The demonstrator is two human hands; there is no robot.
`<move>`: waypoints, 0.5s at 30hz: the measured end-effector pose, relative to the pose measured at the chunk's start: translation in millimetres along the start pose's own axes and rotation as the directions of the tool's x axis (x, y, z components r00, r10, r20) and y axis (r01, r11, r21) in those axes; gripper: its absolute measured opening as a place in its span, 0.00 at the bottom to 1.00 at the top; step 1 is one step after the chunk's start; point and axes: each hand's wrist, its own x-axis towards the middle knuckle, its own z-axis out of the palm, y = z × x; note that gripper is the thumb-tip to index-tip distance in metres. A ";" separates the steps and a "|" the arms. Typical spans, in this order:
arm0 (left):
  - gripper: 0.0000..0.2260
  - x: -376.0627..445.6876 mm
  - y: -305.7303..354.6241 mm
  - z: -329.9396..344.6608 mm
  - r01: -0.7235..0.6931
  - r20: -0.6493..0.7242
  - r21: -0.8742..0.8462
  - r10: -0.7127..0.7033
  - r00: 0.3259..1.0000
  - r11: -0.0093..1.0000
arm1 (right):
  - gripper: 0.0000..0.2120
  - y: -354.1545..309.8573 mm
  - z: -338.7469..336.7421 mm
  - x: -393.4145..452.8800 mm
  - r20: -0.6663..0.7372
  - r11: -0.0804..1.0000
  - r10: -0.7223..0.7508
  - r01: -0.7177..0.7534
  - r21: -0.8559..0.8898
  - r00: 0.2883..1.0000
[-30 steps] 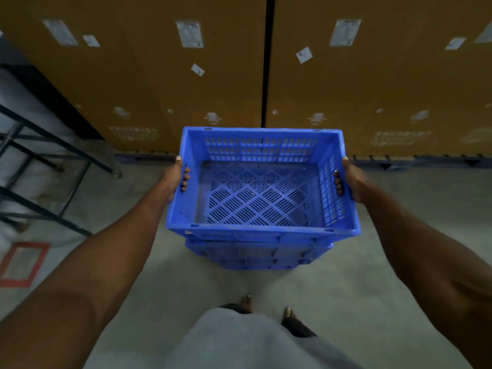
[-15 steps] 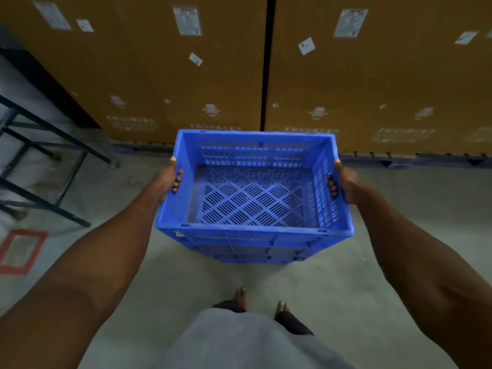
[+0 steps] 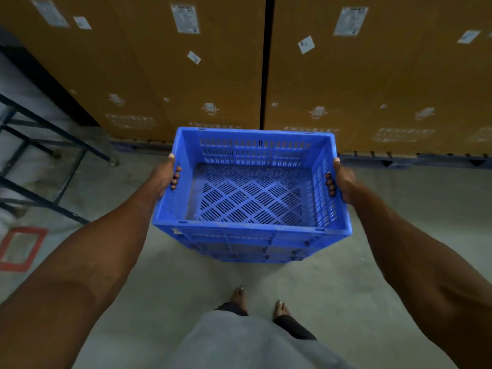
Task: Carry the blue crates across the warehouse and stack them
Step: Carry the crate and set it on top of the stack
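I hold an empty blue slotted crate (image 3: 251,193) in front of me, roughly level, above the concrete floor. My left hand (image 3: 165,177) grips its left side wall, fingers curled through the handle slot. My right hand (image 3: 339,181) grips the right side wall the same way. Under the held crate, ribbed blue walls (image 3: 253,251) show; I cannot tell whether they belong to this crate or to another one beneath it.
Tall brown cardboard boxes (image 3: 165,75) on dark pallets (image 3: 415,159) fill the space just ahead. A black metal rack frame (image 3: 40,166) stands at left. A red rectangle (image 3: 20,247) is marked on the floor. My bare feet (image 3: 259,302) stand just behind the crate.
The crate has shifted slightly left in view and the boxes ahead look a little closer. Both hands keep the same grip on its sides.
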 end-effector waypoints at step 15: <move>0.24 -13.6 -14.7 18.6 0.004 -0.036 -0.020 -0.004 0.999 1.000 | 0.30 -5.2 -15.8 8.2 0.045 0.998 0.019 -0.016 -0.068 0.999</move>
